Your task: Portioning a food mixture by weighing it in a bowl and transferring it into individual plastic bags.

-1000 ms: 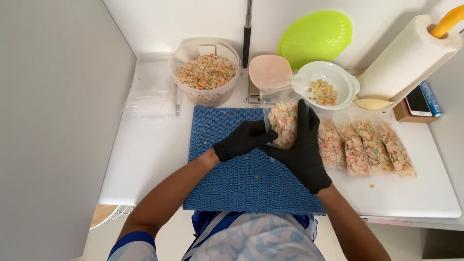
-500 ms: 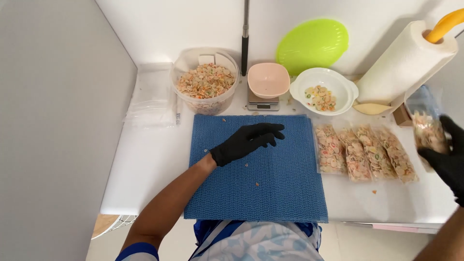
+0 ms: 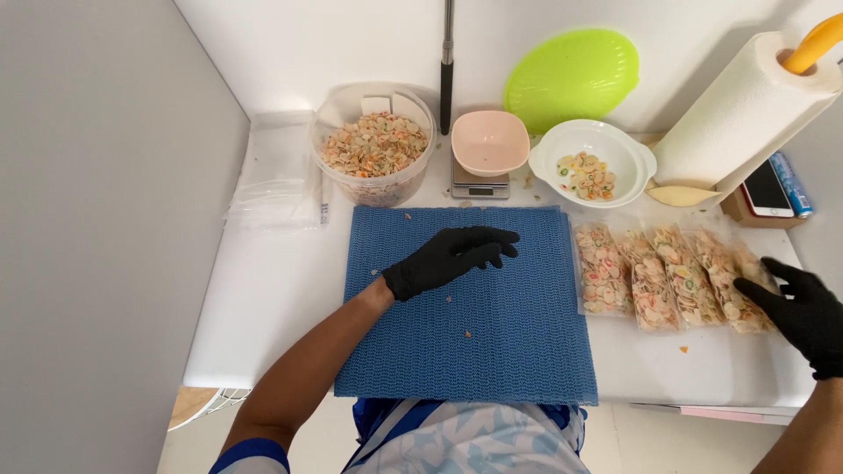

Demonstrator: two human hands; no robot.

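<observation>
A white table is seen, a blue ribbed mat laid at its near edge. Toward the far edge stand a clear tub of mixed chips, a pink bowl on a small scale and a white bowl. Filled clear bags lie in a row toward the right edge. The right hand rests on the outermost bag, fingers spread, nothing gripped: setting-down is judged the step in hand. The left hand lies flat and empty on the mat. An empty bag from the stack at the far left corner is judged needed next.
</observation>
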